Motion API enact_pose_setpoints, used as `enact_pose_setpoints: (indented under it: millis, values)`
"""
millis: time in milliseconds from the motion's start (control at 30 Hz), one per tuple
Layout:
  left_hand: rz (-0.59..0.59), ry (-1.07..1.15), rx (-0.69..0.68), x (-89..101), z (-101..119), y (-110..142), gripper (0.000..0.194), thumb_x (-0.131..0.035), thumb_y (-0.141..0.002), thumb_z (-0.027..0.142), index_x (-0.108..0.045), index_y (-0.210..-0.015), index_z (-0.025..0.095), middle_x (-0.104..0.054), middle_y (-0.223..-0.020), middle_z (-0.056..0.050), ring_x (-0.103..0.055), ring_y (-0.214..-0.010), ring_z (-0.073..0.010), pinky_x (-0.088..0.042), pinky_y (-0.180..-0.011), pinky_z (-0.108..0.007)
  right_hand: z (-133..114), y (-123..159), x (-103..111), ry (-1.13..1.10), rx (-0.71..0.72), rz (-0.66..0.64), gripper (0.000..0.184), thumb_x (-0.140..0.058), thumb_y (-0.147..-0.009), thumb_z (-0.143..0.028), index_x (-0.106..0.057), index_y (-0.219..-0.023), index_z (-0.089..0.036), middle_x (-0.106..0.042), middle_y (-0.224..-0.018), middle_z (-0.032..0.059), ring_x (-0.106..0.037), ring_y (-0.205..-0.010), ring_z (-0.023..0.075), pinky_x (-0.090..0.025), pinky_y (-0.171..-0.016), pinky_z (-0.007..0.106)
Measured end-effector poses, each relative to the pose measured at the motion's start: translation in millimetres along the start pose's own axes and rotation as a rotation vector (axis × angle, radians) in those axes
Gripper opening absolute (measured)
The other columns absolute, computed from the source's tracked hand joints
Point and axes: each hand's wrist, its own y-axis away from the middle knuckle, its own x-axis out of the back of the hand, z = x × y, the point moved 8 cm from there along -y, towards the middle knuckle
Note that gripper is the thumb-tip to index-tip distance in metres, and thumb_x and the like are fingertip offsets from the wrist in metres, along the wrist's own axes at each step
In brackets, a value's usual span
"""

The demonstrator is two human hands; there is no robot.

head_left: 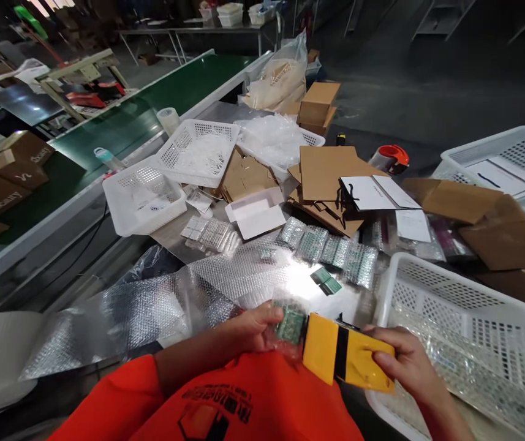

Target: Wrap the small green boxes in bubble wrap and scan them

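Dim workroom; we record a green conveyor belt running along the left edge of a grey table, with printed brown cartons on the belt.

Left hand: at the near edge, thumb over a bubble-wrapped green packet, which we find pinched against the fingers. Right hand: closed on one end of a yellow piece with a black band, thumb on its upper face, fingers behind. The yellow piece lies just beside the packet; whether the two touch, we cannot tell.

Before the hands, toward the middle of the table: two small green cards, overlapping or side by side, we cannot tell which. Beyond them: one row of bubble-wrapped packs. Left of the row: an open white box, then a group of smaller wrapped packs. From the middle toward the near left corner we trace a long sheet of bubble wrap.

Toward the far edge: white perforated baskets, flat brown cardboard, white paper bags with black cords, a red tape dispenser.

Near right corner, beside the right hand: we count one large white basket containing clear wrapped goods.
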Motion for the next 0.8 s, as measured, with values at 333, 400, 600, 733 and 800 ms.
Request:
enact_pose_setpoints:
  millis: [333, 400, 600, 733, 800]
  values:
    - [0.083, -0.019, 0.012, 6.5, 10.0, -8.7, 0.053, -0.084, -0.051, 0.014, -0.063, -0.099, 0.018, -0.072, -0.086, -0.003, -0.069, -0.078, -0.0227, -0.055, -0.081, -0.042, 21.1, 5.6, -17.0, -0.049, -0.016, -0.043, 0.058, -0.058, -0.074, -0.074, -0.057, -0.052, -0.021, -0.052, -0.05, 0.0021, -0.048, -0.047, 0.0152, -0.038, -0.044, 0.026]
    - [0.127, 0.001, -0.029, 12.4, 15.5, -11.2, 0.051, -0.085, -0.053, 0.013, -0.062, -0.097, 0.019, -0.07, -0.084, 0.0, -0.069, -0.078, -0.0205, -0.053, -0.086, -0.042, 28.8, 6.9, -19.2, -0.043, -0.031, -0.041, 0.057, -0.057, -0.077, -0.072, -0.055, -0.051, -0.021, -0.047, -0.049, 0.0002, -0.044, -0.045, 0.0133, -0.033, -0.042, 0.025]
    - [0.053, -0.042, -0.056, 10.6, 23.5, -15.4, 0.038, -0.086, -0.06, 0.019, -0.068, -0.092, 0.011, -0.071, -0.084, -0.006, -0.068, -0.08, -0.0184, -0.05, -0.084, -0.031, 22.7, 5.8, -24.7, -0.057, -0.028, -0.069, 0.055, -0.057, -0.082, -0.064, -0.047, -0.05, -0.021, -0.037, -0.048, -0.0029, -0.038, -0.044, 0.0104, -0.026, -0.042, 0.025]
    - [0.015, -0.031, 0.006, -0.3, 12.3, -15.3, 0.05, -0.092, -0.053, 0.021, -0.07, -0.097, 0.012, -0.074, -0.089, -0.007, -0.069, -0.079, -0.019, -0.053, -0.078, -0.03, 5.0, 2.4, -30.4, -0.08, -0.017, -0.107, 0.057, -0.053, -0.082, -0.068, -0.047, -0.052, -0.021, -0.039, -0.048, -0.0023, -0.039, -0.044, 0.0109, -0.026, -0.042, 0.025]
    - [0.065, -0.036, -0.014, -1.2, 10.1, -15.2, 0.052, -0.094, -0.048, 0.017, -0.07, -0.093, 0.012, -0.074, -0.085, -0.006, -0.069, -0.075, -0.0179, -0.053, -0.074, -0.029, -3.8, 2.1, -29.7, -0.053, 0.028, -0.104, 0.055, -0.053, -0.084, -0.066, -0.048, -0.052, -0.02, -0.041, -0.048, -0.0022, -0.04, -0.043, 0.0109, -0.026, -0.042, 0.025]
